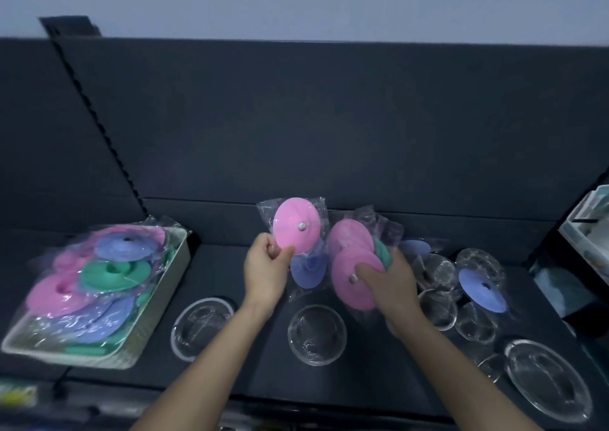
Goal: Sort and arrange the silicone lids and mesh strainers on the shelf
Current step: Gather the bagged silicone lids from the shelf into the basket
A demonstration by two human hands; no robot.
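- A dark shelf point(230, 374) is viewed from above, with a dark back panel point(329, 117) behind it and a pale wall above that.
- A pink lid point(297, 229) in a clear plastic bag is pinched at its lower edge by the left hand point(265, 274); fingers and thumb are closed on it, and the lid is held upright, facing the camera, its small knob visible at the middle.
- A blue lid point(308, 270) in its bag is seen just below and behind the pink one; whether the same hand holds it cannot be told.
- A bunch of bagged lids point(354, 266), two pink in front and a green edge behind, is gripped by the right hand point(392, 285), fingers curled over the front pink lid beside its knob.
- At the left, a pale tray point(164, 302) is heaped with bagged pink, blue and green lids.
- Two round mesh strainers lie flat on the shelf near the front: one point(201, 327) beside the tray, one point(317, 335) between the forearms.
- At the right, a cluster of strainers point(438, 285) is seen, with another blue lid point(482, 289) resting tilted on them.
- A large strainer point(547, 379) lies at the front right corner.
- A pale box point(590, 229) is partly seen at the right edge.
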